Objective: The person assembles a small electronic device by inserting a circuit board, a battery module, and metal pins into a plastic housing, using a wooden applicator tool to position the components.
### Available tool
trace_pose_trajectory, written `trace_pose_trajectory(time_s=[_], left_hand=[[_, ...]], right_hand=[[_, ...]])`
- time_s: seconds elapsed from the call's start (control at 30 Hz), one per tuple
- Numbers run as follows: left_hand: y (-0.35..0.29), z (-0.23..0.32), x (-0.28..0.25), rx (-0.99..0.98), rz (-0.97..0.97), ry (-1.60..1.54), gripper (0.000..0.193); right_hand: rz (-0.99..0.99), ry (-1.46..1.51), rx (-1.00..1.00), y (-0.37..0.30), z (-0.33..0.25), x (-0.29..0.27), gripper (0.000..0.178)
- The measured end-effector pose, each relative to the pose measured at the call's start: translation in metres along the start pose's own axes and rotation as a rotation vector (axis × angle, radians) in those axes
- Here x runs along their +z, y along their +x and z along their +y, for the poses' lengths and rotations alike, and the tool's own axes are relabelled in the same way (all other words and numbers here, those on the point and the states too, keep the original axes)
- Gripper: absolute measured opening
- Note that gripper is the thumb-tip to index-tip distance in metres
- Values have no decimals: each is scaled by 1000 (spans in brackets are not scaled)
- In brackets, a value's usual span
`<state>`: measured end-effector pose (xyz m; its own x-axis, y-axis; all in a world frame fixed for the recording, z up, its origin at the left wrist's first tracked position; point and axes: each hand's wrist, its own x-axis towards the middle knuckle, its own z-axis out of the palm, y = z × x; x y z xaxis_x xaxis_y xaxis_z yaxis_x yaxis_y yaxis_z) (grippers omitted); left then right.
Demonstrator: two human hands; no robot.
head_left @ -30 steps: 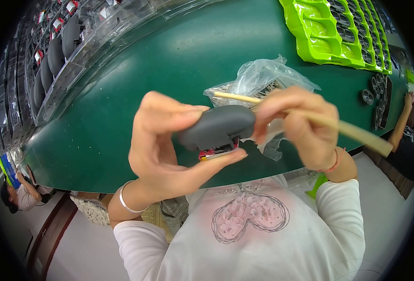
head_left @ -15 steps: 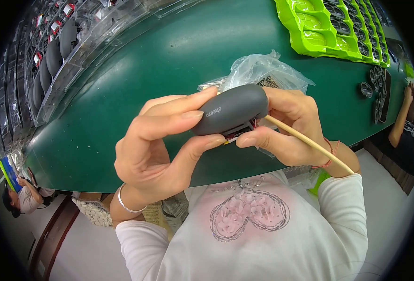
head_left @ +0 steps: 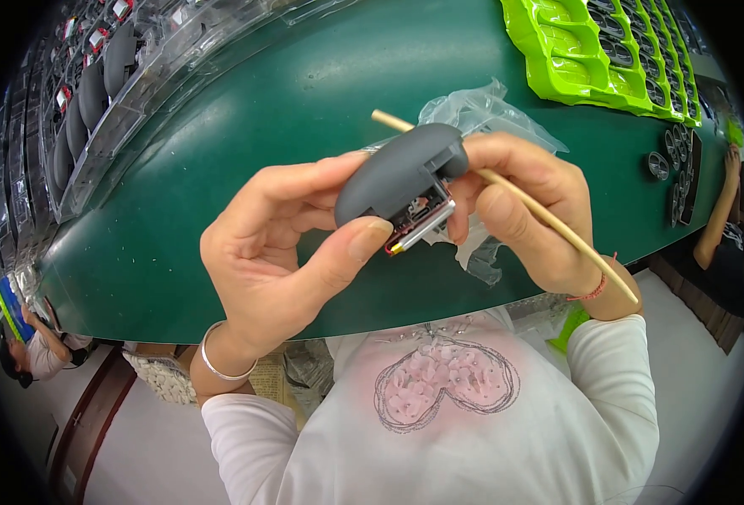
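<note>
A dark grey rounded plastic casing is tilted over the bench, held by my left hand between thumb and fingers. Its open underside shows a circuit board with a silvery bar-shaped part, red wire and a yellow bit along the edge. My right hand is closed around a thin wooden stick, which passes behind the casing and sticks out at its upper left. The right fingers reach the casing's right end, while the right thumb stands apart from it. The hidden fingertips cannot be seen clearly.
A crumpled clear plastic bag lies behind my hands on the green bench. Clear trays of similar grey casings fill the left. At right are a lime-green tray and loose dark oval parts. Other people sit at both sides.
The casing has turned so its open side and circuit board show more. My right thumb has come away from the casing's lower edge. The stick's far end now shows at upper left.
</note>
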<state>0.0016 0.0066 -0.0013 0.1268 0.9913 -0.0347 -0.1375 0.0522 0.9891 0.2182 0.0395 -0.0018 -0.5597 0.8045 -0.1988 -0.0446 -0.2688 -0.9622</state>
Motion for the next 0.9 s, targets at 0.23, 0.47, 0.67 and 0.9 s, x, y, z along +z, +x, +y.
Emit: trace_pose_trajectory(time_s=[0.23,0.47,0.67,0.9], left_hand=[[2,-5,0,7,-3,-93,37],[2,-8,0,28,12,-56,40],[2,-8,-1,37,-1,24,41],[-2,-6,-5,33,-44,111,43]], right_hand=[[72,47,-85,1,6,2,40],[52,-3,-101,0,8,0,39],[54,-29,-79,-1,9,-1,38],[34,-45,-88,1,8,0,38]])
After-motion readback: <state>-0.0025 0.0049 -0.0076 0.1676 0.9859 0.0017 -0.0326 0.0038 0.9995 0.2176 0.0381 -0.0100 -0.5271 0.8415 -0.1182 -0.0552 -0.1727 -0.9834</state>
